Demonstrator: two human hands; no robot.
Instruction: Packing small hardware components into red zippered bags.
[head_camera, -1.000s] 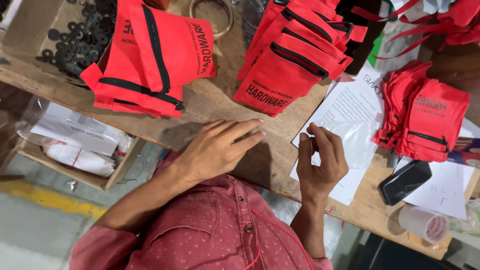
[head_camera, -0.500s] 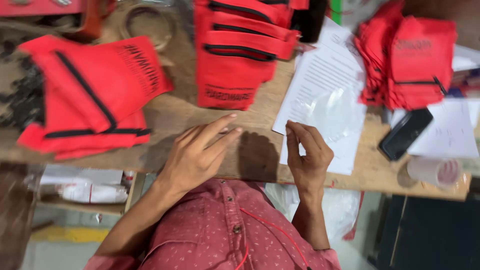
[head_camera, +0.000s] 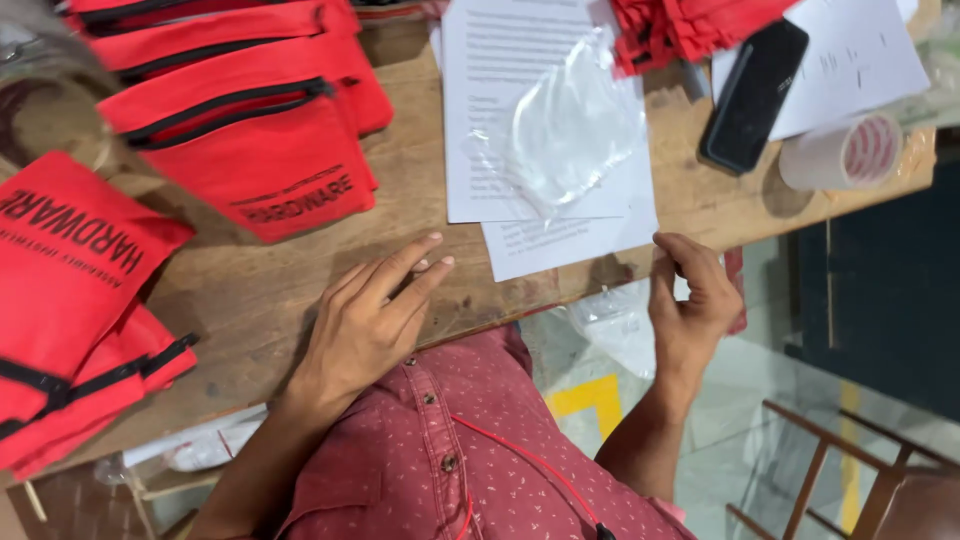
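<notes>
The left hand (head_camera: 365, 320) lies flat and open on the table (head_camera: 260, 290); the right hand (head_camera: 695, 300), fingers curled and holding nothing I can see, is near the papers (head_camera: 520, 120).

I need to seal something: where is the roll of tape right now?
In the head view, the roll of tape lies on its side at the right end of the wooden table, near the edge, just right of the black phone.

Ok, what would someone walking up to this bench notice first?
Bright red zip pouches piled across the left of the wooden table, with more at the far left edge. The left hand lies flat on the wood; the right hand is at the table's edge, below white papers under a clear plastic bag.
</notes>
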